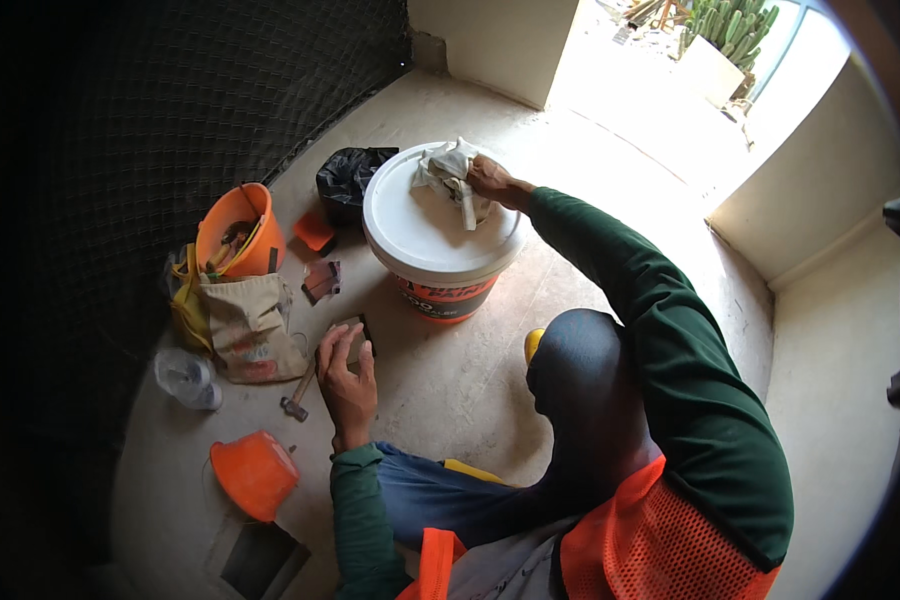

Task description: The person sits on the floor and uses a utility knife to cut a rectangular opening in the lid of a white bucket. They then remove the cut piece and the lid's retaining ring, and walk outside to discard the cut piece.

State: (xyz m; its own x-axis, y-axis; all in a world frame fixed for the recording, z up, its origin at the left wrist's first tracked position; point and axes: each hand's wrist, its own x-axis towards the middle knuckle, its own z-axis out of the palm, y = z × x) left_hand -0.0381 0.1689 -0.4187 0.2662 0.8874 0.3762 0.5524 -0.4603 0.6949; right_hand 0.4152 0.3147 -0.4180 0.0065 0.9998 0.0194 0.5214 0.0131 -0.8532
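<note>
A large paint bucket (445,297) with a white lid (395,225) stands upright in front of me. My right hand (495,182) is closed on a crumpled off-white cloth (448,165) that lies on the lid, with one narrow strip hanging toward me. Lower left, my left hand (347,385) has its fingers apart over the floor. Beside its fingertips is a small dark-edged flat piece (362,345); whether they touch it I cannot tell. Just left of that hand, a hammer (295,405) lies on the floor.
Left of the bucket are a black plastic bag (350,180), an orange block (315,232) and reddish-brown sheets (321,281). Farther left stand an orange pail (262,250) with tools, a canvas bag (255,325) and a clear plastic container (190,380). An orange tub (255,475) lies nearer me.
</note>
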